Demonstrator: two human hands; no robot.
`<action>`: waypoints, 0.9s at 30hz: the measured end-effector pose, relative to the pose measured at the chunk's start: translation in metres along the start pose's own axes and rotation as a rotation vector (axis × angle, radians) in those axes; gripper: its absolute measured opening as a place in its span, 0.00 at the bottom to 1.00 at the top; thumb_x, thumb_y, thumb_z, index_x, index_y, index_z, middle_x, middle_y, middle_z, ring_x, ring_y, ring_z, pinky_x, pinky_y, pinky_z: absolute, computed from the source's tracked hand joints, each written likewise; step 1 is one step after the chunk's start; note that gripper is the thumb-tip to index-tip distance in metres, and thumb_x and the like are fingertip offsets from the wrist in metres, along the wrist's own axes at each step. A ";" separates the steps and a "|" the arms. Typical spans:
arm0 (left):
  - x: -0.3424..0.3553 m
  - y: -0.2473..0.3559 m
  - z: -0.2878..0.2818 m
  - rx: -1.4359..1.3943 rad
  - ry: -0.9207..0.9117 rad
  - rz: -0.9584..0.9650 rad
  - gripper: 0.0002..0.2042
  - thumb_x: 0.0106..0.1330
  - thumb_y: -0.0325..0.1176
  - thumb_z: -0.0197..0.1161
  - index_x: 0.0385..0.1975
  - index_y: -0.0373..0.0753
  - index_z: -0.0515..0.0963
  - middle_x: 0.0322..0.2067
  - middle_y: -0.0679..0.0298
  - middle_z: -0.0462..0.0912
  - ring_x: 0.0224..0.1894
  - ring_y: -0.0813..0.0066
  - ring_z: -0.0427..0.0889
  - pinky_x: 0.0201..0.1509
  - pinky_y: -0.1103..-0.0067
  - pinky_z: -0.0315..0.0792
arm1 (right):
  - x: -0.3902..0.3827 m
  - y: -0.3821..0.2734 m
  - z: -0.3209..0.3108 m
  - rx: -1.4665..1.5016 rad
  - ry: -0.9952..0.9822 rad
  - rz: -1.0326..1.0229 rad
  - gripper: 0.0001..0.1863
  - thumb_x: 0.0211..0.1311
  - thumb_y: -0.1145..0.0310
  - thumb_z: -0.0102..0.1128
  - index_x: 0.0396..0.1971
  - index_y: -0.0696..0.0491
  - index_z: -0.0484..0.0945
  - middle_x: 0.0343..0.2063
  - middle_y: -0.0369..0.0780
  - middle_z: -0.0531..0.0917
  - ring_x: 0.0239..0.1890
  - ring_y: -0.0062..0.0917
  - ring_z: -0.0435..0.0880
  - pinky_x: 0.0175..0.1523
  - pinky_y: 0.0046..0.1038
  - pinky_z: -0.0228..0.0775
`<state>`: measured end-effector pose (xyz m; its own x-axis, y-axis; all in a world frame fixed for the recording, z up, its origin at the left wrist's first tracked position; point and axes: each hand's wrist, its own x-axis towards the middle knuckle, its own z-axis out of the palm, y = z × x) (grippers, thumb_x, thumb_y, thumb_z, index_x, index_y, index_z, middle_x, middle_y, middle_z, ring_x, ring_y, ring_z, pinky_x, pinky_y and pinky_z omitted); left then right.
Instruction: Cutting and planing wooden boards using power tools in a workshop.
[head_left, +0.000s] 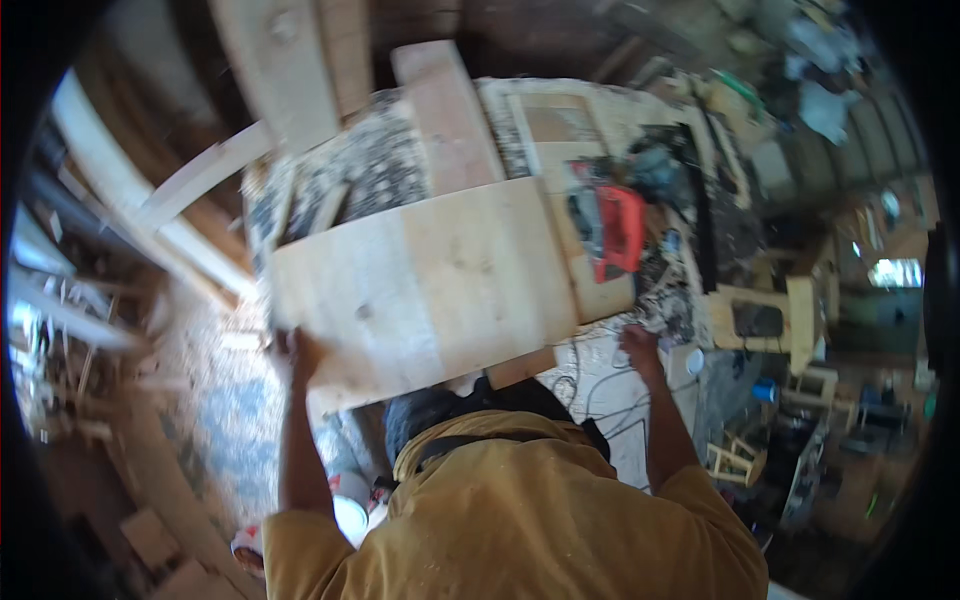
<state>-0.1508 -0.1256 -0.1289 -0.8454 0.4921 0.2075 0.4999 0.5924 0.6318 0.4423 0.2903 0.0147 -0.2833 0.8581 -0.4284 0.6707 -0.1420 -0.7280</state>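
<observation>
A wide pale wooden panel (pixel 480 270), made of boards side by side, lies tilted across the workbench in front of me. At its near left corner my left hand (pixel 292 352) is closed on the edge. My right hand (pixel 638 345) is off to the right, apart from the panel, by the bench's near edge. Its fingers look curled but are blurred, and I make out nothing in them. Close beyond that hand, a red and grey power tool (pixel 618 232) rests on a board (pixel 605 298) beside the panel's right edge.
A reddish plank (pixel 448 120) runs out past the panel's far edge. The bench top (pixel 375 150) is strewn with shavings. Upright boards (pixel 280 75) stand far left. Cables (pixel 610 405) trail by my right arm. A wooden stool (pixel 735 460) and a chair frame (pixel 790 310) stand right.
</observation>
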 end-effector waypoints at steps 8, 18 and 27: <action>0.022 0.076 -0.017 -0.501 -0.210 -0.544 0.07 0.62 0.33 0.57 0.35 0.39 0.73 0.22 0.73 0.67 0.26 0.85 0.65 0.29 0.83 0.65 | 0.059 -0.014 -0.081 -0.250 0.108 -0.226 0.15 0.60 0.64 0.58 0.41 0.60 0.77 0.28 0.35 0.80 0.27 0.17 0.74 0.32 0.20 0.67; -0.025 0.015 -0.004 -0.419 -0.036 -0.585 0.27 0.65 0.37 0.59 0.62 0.35 0.62 0.52 0.61 0.75 0.52 0.75 0.73 0.56 0.80 0.65 | 0.196 0.025 -0.198 -0.625 0.248 -0.284 0.16 0.61 0.69 0.51 0.45 0.62 0.75 0.41 0.43 0.80 0.43 0.32 0.78 0.51 0.30 0.67; 0.006 0.085 -0.020 -0.428 -0.182 -0.766 0.31 0.64 0.42 0.60 0.64 0.37 0.58 0.49 0.65 0.75 0.47 0.80 0.73 0.50 0.83 0.69 | 0.293 0.090 -0.289 -0.474 0.051 -0.133 0.24 0.64 0.66 0.50 0.58 0.60 0.66 0.57 0.48 0.71 0.55 0.34 0.71 0.60 0.29 0.58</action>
<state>-0.1177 -0.0853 -0.0590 -0.8572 0.1745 -0.4845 -0.3333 0.5291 0.7804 0.6178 0.6718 -0.0223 -0.3618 0.8784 -0.3124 0.8724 0.2009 -0.4456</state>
